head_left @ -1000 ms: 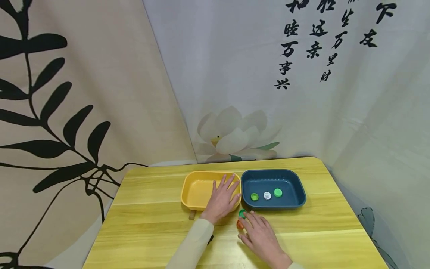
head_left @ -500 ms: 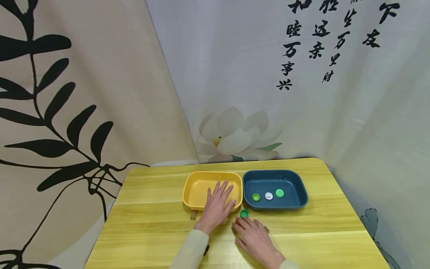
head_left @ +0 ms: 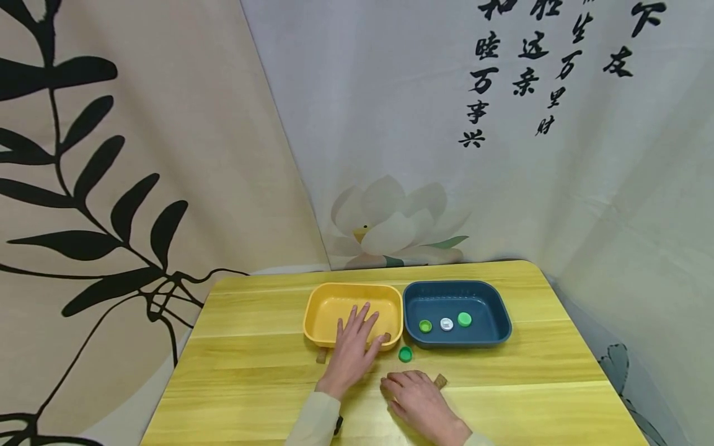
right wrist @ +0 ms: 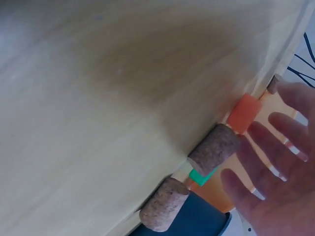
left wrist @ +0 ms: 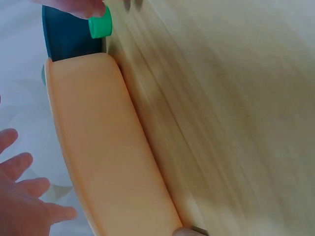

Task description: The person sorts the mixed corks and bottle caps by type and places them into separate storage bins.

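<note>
My left hand point(head_left: 351, 353) spreads its fingers over the front of the yellow tray point(head_left: 320, 310). A small cork point(head_left: 387, 337) shows beside its thumb. My right hand point(head_left: 415, 399) is low over the table, with a cork point(head_left: 440, 381) at its right edge. The right wrist view shows its fingers extended, with an orange-red cap point(right wrist: 244, 113) and a cork point(right wrist: 214, 147) by the fingertips; the hand hides these from the head view. Another cork point(right wrist: 165, 204) lies farther along. A green cap point(head_left: 405, 354) stands between the right hand and the trays.
A dark blue tray point(head_left: 491, 337) stands right beside the yellow one. It holds a light green cap point(head_left: 425, 326), a white cap point(head_left: 446, 324) and a green cap point(head_left: 464, 319). A cork point(head_left: 321, 355) lies in front of the yellow tray. Curtains hang behind the wooden table point(head_left: 251, 378).
Both hands have drawn back toward the person and a little left. The orange-red cap has gone out of sight under the right hand. Corks beside the right hand and left thumb have come into view.
</note>
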A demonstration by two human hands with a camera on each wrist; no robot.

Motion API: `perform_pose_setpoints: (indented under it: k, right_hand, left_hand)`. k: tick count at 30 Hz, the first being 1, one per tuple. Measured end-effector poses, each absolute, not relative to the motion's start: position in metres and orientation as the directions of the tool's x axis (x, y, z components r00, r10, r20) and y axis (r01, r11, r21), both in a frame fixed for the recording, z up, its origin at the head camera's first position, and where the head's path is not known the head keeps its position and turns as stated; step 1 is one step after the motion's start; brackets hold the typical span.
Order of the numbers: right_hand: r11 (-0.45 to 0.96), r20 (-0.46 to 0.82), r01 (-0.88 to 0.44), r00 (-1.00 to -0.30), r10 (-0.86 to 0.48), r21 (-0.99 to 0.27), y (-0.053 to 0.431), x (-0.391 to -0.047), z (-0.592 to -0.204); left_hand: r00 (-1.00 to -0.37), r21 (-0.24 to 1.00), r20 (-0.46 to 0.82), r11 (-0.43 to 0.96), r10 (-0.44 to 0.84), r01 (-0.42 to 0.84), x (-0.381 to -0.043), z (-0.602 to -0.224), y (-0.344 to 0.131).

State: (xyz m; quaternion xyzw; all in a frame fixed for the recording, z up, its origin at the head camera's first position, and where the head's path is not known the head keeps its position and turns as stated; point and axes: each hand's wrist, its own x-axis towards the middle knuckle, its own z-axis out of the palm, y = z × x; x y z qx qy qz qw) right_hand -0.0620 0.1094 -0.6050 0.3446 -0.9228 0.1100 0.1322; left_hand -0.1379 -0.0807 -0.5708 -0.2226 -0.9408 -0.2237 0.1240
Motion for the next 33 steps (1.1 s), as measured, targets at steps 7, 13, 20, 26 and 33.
perform_pose_setpoints:
  k: [7,13,20,26,33]
  right_hand:
    - [0.778,0.283,-0.622,-0.765,-0.578,-0.092,0.111,-0.064,-0.608]
    - [0.82,0.22,-0.566,-0.813,-0.54,-0.079,0.111,-0.064,-0.608]
    - [0.839,0.259,-0.543,-0.815,-0.518,-0.032,0.109,-0.064,-0.612]
    - [0.843,0.269,-0.538,-0.816,-0.511,-0.03,0.108,-0.063,-0.612]
    - [0.828,0.327,-0.551,-0.804,-0.496,-0.1,0.111,-0.061,-0.606]
  left_hand:
    - [-0.854,0.36,0.393,0.797,0.342,0.485,-0.132,-0.572,-0.088]
    - [-0.847,0.363,0.42,0.795,0.327,0.487,-0.129,-0.574,-0.094]
    - [-0.85,0.377,0.416,0.789,0.323,0.485,-0.128,-0.575,-0.097]
    - [-0.861,0.386,0.399,0.793,0.317,0.471,-0.128,-0.578,-0.098]
    - [-0.858,0.374,0.401,0.799,0.319,0.472,-0.127,-0.579,-0.098]
